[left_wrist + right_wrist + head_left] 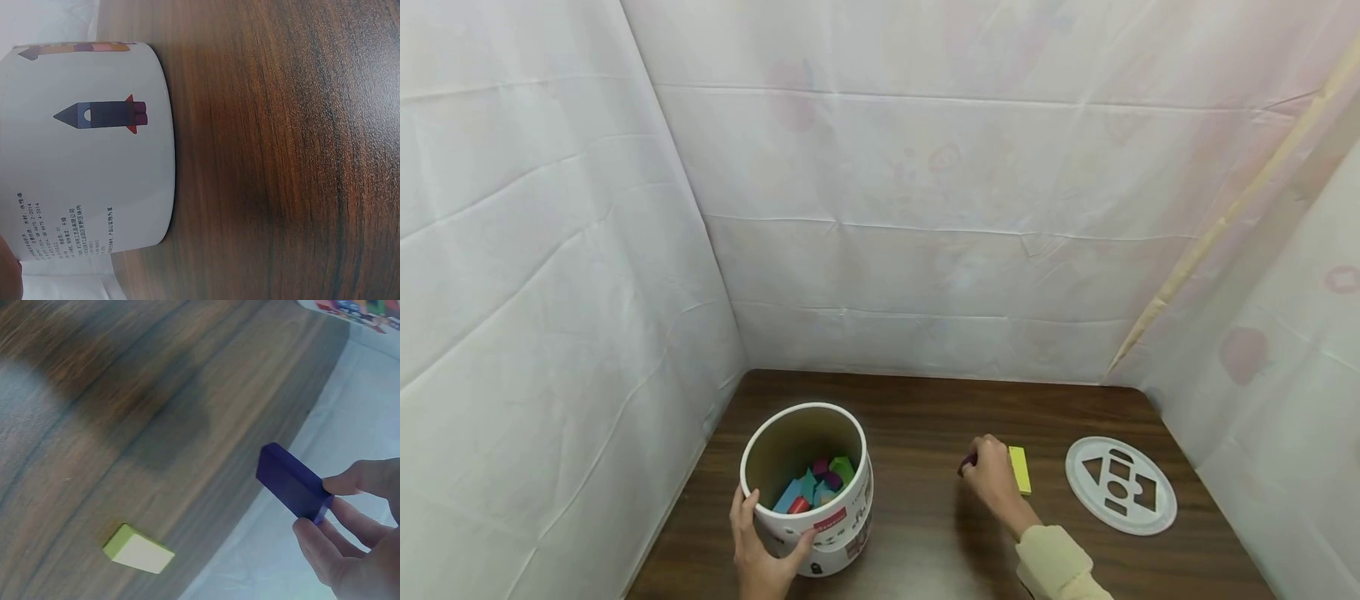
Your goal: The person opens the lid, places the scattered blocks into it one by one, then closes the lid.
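Observation:
A white cylindrical bucket [846, 521] with printed pictures stands on the left of the table. Inside it lie several coloured blocks, among them a green block [843, 470] and a blue block [787, 497]. My left hand [763, 560] holds the bucket's near left side, thumb on the front wall and fingers by the rim. To the right of the bucket, my right hand [994, 477] pinches a flat purple block [290, 481] between thumb and fingers, above the tabletop. A yellow block [1020, 471] lies on the table just beside the right hand.
A round white lid [1086, 498] with shaped cut-outs lies at the right of the brown wooden table [917, 533]. White sheeting [880, 275] encloses the table at the back and both sides. A pale strip [1180, 279] runs down the right rear corner.

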A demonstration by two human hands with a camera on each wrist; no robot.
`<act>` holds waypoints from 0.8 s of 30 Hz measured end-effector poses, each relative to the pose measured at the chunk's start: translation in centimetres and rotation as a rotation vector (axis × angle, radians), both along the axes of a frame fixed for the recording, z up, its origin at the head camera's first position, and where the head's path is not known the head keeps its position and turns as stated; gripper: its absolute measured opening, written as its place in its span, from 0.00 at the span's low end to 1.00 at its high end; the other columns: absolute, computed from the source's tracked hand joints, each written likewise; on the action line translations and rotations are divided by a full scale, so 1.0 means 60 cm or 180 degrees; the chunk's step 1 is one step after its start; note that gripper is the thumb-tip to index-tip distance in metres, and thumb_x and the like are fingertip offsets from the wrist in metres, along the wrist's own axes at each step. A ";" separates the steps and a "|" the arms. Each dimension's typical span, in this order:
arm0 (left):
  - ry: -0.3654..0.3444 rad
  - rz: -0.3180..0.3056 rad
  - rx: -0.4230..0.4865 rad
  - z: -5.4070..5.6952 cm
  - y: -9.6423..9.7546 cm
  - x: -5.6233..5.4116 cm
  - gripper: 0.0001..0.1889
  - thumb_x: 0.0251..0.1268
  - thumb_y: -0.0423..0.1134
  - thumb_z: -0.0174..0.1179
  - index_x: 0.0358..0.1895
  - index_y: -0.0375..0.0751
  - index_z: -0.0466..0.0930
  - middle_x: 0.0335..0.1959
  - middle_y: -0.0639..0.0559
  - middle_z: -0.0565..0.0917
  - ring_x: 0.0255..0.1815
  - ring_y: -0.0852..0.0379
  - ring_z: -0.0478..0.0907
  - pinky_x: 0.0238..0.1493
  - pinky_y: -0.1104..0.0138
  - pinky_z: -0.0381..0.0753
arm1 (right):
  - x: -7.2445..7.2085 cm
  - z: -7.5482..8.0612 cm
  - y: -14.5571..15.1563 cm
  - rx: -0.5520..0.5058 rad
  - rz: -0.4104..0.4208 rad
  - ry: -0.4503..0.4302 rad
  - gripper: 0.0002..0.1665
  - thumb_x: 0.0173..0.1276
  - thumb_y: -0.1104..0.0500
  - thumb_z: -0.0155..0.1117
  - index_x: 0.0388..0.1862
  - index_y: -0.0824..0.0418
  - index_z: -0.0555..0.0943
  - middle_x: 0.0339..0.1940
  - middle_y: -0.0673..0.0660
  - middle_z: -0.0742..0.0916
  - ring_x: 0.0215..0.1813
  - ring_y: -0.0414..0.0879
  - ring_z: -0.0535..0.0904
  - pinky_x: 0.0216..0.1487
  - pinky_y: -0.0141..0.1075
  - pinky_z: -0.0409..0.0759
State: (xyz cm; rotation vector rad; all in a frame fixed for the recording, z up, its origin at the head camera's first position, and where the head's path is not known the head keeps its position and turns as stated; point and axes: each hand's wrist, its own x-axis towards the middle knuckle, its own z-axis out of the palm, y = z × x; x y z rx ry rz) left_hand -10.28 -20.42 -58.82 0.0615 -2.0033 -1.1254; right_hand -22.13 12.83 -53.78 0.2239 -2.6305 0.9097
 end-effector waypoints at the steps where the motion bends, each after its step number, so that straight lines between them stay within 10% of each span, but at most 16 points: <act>1: 0.0000 0.0002 -0.0005 -0.001 0.000 0.000 0.55 0.26 0.36 0.80 0.67 0.37 0.60 0.73 0.43 0.54 0.66 0.34 0.56 0.57 0.41 0.63 | 0.003 0.004 -0.002 -0.0005 0.0010 -0.0033 0.07 0.43 0.75 0.62 0.19 0.66 0.78 0.23 0.56 0.77 0.28 0.47 0.74 0.25 0.36 0.74; 7: 0.0175 0.0022 -0.0086 -0.003 -0.001 -0.002 0.55 0.25 0.37 0.81 0.67 0.37 0.61 0.72 0.42 0.56 0.66 0.34 0.57 0.63 0.61 0.61 | 0.017 0.029 -0.010 -0.0023 0.0100 -0.0084 0.06 0.46 0.74 0.64 0.22 0.67 0.79 0.25 0.56 0.78 0.28 0.47 0.75 0.25 0.35 0.75; 24: -0.0029 0.0001 0.0010 0.004 0.001 0.001 0.55 0.25 0.35 0.80 0.68 0.38 0.60 0.72 0.38 0.54 0.65 0.32 0.57 0.54 0.36 0.63 | 0.042 0.102 -0.020 -0.0113 0.0237 0.0186 0.09 0.43 0.76 0.66 0.25 0.66 0.81 0.29 0.58 0.82 0.34 0.52 0.81 0.31 0.38 0.82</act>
